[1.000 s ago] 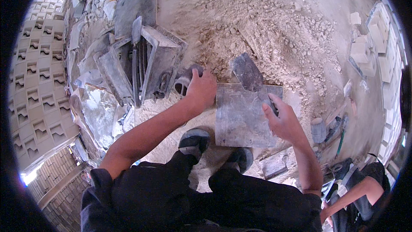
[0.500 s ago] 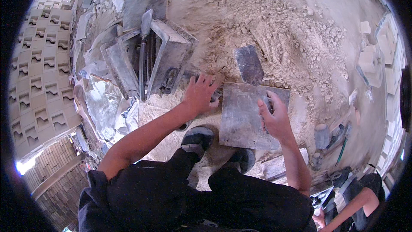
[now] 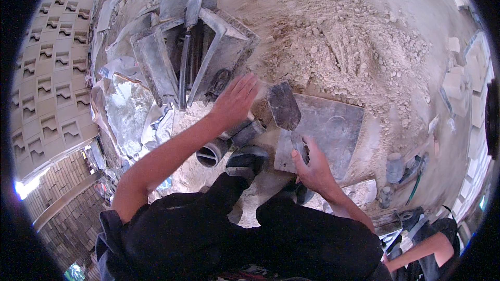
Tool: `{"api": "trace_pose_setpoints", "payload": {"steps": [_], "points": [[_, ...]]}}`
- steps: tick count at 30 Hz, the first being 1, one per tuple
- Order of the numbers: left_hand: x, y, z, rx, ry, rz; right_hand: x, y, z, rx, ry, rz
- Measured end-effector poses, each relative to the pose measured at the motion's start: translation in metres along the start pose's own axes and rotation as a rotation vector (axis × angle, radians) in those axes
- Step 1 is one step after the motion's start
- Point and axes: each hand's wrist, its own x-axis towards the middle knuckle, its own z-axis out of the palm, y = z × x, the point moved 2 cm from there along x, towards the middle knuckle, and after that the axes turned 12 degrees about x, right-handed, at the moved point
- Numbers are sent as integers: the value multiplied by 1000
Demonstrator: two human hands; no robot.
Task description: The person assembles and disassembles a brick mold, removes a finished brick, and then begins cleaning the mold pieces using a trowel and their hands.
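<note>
My right hand [image 3: 315, 169] is closed around the handle of a trowel [image 3: 284, 106]. Its dark, flat blade points away from me, over the far left corner of a square grey plate [image 3: 333, 132] on the ground. My left hand [image 3: 238, 99] reaches out with straight fingers lying close together, and I see nothing in it. Beneath and beside that hand lie a grey cylinder [image 3: 248, 133] and a hollow pipe piece [image 3: 211, 153] near my left shoe. Just left of the hand stands an angular metal mould [image 3: 213, 57], with a long-handled metal tool [image 3: 185, 57] lying across it.
Loose, crumbly sand [image 3: 338, 47] spreads beyond the plate. At left are a pale dusty sack [image 3: 125, 104] and stacked patterned blocks [image 3: 57, 73]. Another grey cylinder [image 3: 394, 166] stands at right. Another person's arm [image 3: 427, 250] shows at lower right.
The trowel has moved left and nearer, from beyond the plate to its left corner. My left hand's spread fingers have come together and risen off the cylinder. The view has shifted, showing more pipe pieces.
</note>
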Motion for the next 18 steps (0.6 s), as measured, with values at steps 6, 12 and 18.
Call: {"api": "trace_pose_setpoints", "payload": {"steps": [6, 12, 18], "points": [[9, -18, 16, 499, -89, 202, -14, 8, 12, 175, -117, 160], [-17, -13, 46, 454, -17, 277, -25, -7, 29, 454, -171, 419], [-56, -35, 16, -59, -72, 150, -37, 5, 59, 710, -160, 401]]}}
